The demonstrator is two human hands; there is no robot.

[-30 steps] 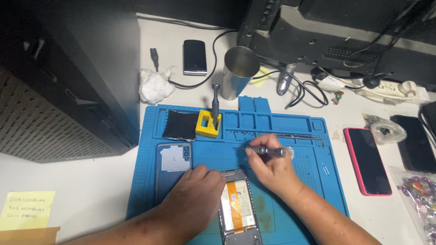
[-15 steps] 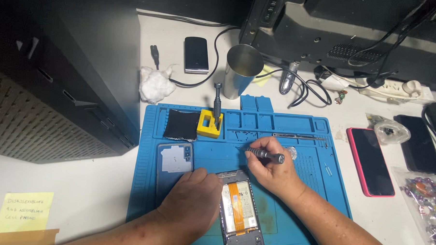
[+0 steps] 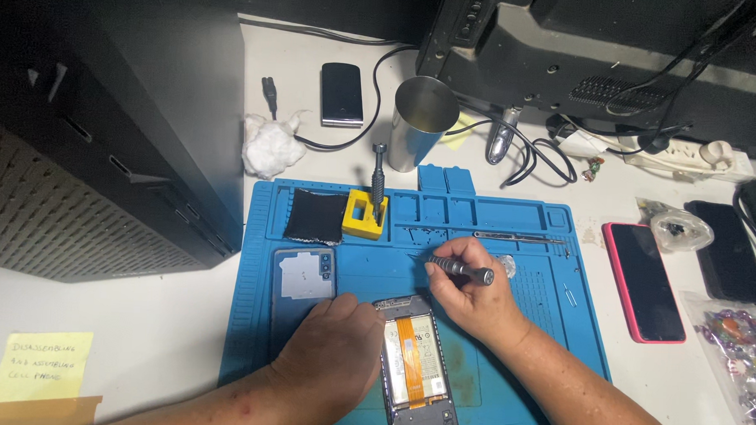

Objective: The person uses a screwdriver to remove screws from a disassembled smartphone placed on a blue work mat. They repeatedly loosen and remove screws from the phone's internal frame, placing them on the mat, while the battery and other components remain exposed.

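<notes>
A person worked on an opened smartphone with its back cover off, orange ribbon cable and battery exposed [image 3: 413,356], lying at the near edge of a blue silicone repair mat [image 3: 525,326] on a white desk [image 3: 156,330]. Toward the mat's left side lay the phone's detached light-blue back cover [image 3: 302,277], with a black square pad [image 3: 315,216] near the far-left corner and a yellow block-shaped tool holder [image 3: 363,214] carrying an upright grey screwdriver [image 3: 378,175] beside it.

The left hand [image 3: 327,353] lay palm-down against the phone's left edge, fingers curled loosely over the mat, pinning the handset rather than clasping it. The step appeared to call for exactly that: a steady brace on the frame while the tool is brought down squarely onto a small screw, with light pressure so the tip does not skate across the ribbon cable.

The right hand [image 3: 475,304] was closed around a slim grey metal precision screwdriver [image 3: 460,270], pinched between thumb and fingertips and held nearly level just above the phone's far end, its tip pointing left, clear of the handset. A thin metal pry tool [image 3: 515,237] lay along the mat's far edge, and a pink-cased phone [image 3: 644,280] rested on the desk off the mat's right edge.
</notes>
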